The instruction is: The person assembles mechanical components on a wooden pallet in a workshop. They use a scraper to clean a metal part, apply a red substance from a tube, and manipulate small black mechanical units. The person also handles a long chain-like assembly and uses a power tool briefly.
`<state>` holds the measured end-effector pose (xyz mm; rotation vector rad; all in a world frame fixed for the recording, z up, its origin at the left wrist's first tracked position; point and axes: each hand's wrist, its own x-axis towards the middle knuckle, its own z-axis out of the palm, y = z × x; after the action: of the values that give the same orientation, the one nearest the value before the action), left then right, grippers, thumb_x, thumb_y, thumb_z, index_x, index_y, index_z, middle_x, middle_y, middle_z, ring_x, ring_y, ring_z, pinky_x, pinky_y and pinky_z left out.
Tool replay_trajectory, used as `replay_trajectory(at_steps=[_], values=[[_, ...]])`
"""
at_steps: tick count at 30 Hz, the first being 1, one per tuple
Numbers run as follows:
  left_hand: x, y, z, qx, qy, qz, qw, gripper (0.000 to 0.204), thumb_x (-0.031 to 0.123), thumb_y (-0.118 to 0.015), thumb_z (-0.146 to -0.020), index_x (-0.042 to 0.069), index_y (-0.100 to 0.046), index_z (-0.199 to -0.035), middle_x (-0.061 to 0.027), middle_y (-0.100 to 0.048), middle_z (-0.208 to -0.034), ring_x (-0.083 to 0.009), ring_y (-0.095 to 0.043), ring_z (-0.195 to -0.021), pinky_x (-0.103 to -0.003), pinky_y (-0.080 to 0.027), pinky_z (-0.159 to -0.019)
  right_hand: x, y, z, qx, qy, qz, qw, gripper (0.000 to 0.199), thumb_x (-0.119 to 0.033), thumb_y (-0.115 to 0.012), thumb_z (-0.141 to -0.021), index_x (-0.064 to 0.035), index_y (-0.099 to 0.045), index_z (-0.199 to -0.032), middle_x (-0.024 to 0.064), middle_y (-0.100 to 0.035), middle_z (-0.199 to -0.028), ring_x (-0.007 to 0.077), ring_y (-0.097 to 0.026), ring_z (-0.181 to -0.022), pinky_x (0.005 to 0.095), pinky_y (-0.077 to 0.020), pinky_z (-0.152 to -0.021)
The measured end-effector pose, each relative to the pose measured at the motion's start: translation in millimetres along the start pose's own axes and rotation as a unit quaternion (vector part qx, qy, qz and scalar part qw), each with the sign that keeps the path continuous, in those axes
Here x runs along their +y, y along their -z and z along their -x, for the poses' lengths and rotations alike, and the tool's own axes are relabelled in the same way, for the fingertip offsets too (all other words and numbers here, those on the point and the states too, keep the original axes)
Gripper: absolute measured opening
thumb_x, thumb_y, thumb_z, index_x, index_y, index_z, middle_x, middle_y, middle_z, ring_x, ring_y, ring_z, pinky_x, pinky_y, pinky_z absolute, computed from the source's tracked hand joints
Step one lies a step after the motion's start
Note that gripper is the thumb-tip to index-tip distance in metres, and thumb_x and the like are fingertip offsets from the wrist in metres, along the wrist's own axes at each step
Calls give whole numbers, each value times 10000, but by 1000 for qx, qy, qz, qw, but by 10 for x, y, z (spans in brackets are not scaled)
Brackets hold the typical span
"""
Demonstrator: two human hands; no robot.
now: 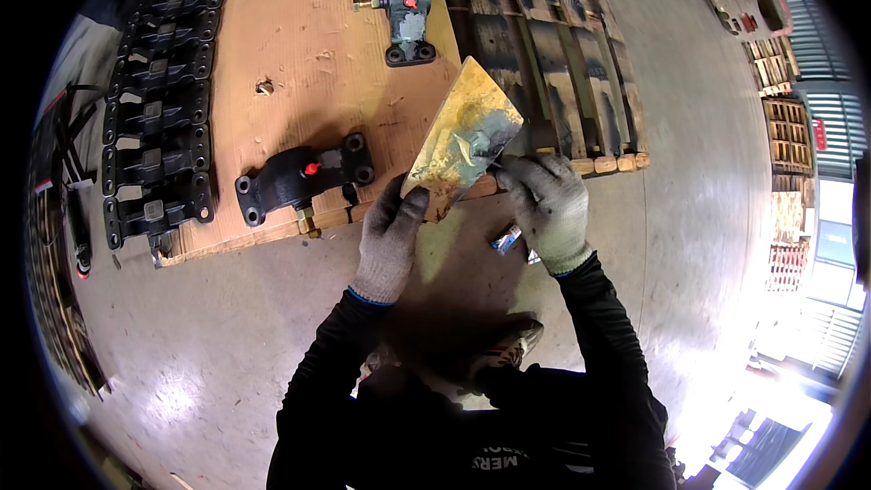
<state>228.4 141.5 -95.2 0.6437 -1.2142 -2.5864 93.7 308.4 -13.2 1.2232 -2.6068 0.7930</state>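
My left hand (388, 245), in a pale knit glove, grips the lower left corner of a flat, four-sided yellowish board (443, 143). Grey paste (475, 147) is smeared over the board's right part. At its right edge my right hand (550, 210), gloved alike, has its fingers closed on a thin dark tool (495, 160); most of the tool is hidden. Beyond the left hand a black metal casting (286, 183) with a red plug and a brass-coloured fitting lies on cardboard. A similar casting (410, 23), with a grey patch, lies farther off.
The cardboard sheet (272, 45) covers part of a wooden pallet (544, 45). Black linked metal parts (159, 113) line its left side. A small blue-and-white tube or packet (506, 239) shows below the right hand. Stacked pallets (787, 136) stand far right.
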Motion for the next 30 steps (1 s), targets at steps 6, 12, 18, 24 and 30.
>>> replay_trajectory(at_steps=[6, 12, 18, 24, 30], values=[[-21, 17, -22, 0, 6, -7, 1000, 446, 236, -588, -1041, -28, -523, -1395, -70, -640, -1244, -132, -581, -1116, -291, -464, -975, -19, -44, 16, 7, 13, 2, 1000, 226, -68, -751, -810, -81, -733, -1035, 110, -678, -901, 345, -635, -814, 431, -530, -723], [-27, -1, -23, 1, 5, -4, 1000, 402, 198, -579, -1041, -32, -550, -1370, -56, -657, -1223, -109, -573, -1099, -267, -457, -968, -4, -88, -35, 23, 9, 10, 1000, 222, -71, -753, -814, -79, -730, -1034, 114, -671, -905, 347, -629, -818, 435, -524, -724], [-55, 24, -28, 11, 10, 14, 1000, 408, 214, -593, -1038, -29, -556, -1364, -62, -654, -1239, -111, -568, -1117, -269, -453, -978, -91, -81, 74, -2, 9, 16, 1000, 216, -68, -751, -813, -86, -729, -1027, 109, -668, -910, 341, -629, -825, 433, -517, -720], [-2, -25, -20, 7, 0, 18, 1000, 402, 216, -588, -1041, -31, -560, -1357, -62, -656, -1231, -113, -570, -1117, -272, -455, -977, -3, -101, 58, 15, -1, 30, 999, 246, -73, -748, -812, -92, -726, -1056, 105, -668, -915, 344, -627, -828, 430, -517, -727], [-19, -32, -10, 2, -4, 4, 1000, 378, 217, -573, -1047, -27, -578, -1335, -56, -669, -1189, -115, -585, -1084, -271, -459, -964, -30, -89, 4, 26, 8, 30, 999, 236, -71, -746, -814, -96, -727, -1048, 101, -663, -915, 337, -625, -827, 436, -514, -730]])
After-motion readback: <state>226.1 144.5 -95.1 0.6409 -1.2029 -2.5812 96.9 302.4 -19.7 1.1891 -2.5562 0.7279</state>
